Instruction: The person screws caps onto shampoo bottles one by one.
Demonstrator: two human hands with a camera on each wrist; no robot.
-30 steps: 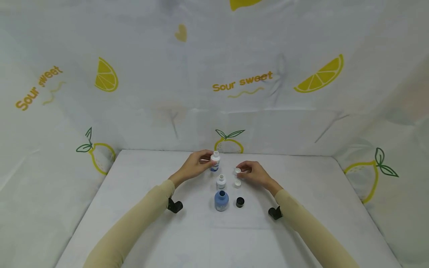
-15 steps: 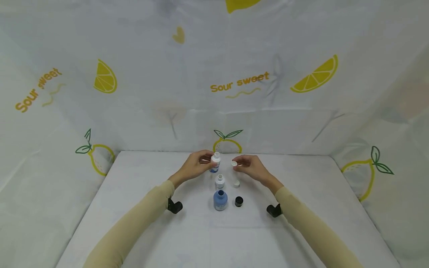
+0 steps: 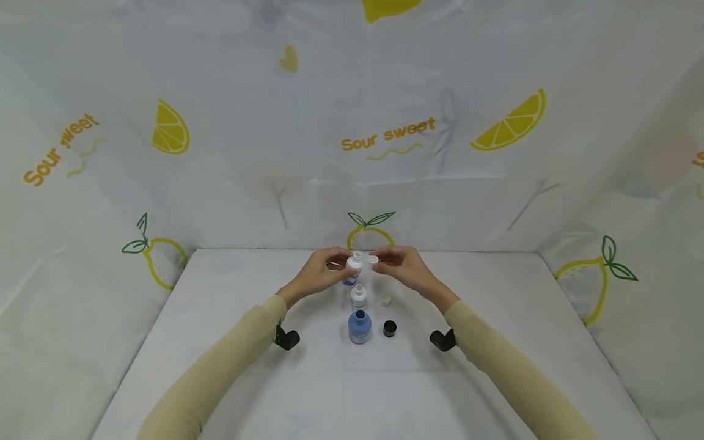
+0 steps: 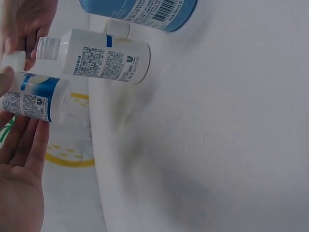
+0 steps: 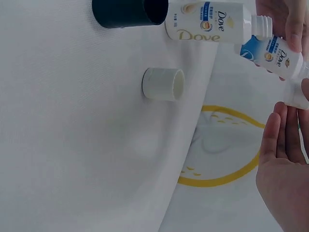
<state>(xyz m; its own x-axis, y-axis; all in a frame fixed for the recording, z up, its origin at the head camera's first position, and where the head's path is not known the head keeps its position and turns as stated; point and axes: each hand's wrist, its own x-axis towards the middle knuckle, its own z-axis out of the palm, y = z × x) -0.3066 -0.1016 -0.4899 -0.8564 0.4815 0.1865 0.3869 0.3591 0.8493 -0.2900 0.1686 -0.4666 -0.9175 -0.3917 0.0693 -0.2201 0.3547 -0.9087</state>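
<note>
My left hand (image 3: 321,269) grips a small white and blue Dove bottle (image 3: 354,266), its threaded neck bare and tilted a little to the right. Between thumb and fingers my right hand (image 3: 407,267) pinches a white screw cap (image 3: 373,260), held right beside that neck. In the right wrist view the cap (image 5: 295,94) overlaps the mouth of the held bottle (image 5: 273,55). Nearer to me stand an uncapped white Dove bottle (image 3: 359,297) and an uncapped blue bottle (image 3: 360,327). Both hands are raised over the far part of the table.
A second white cap (image 3: 386,300) and a black cap (image 3: 389,329) lie on the white table (image 3: 275,391), to the right of the standing bottles. A lemon-printed white curtain (image 3: 247,153) hangs behind the table's far edge.
My right hand has lifted the white cap off the table and carried it left, up to the bottle's neck. The left hand keeps its grip, the bottle now tilting slightly toward the cap.
</note>
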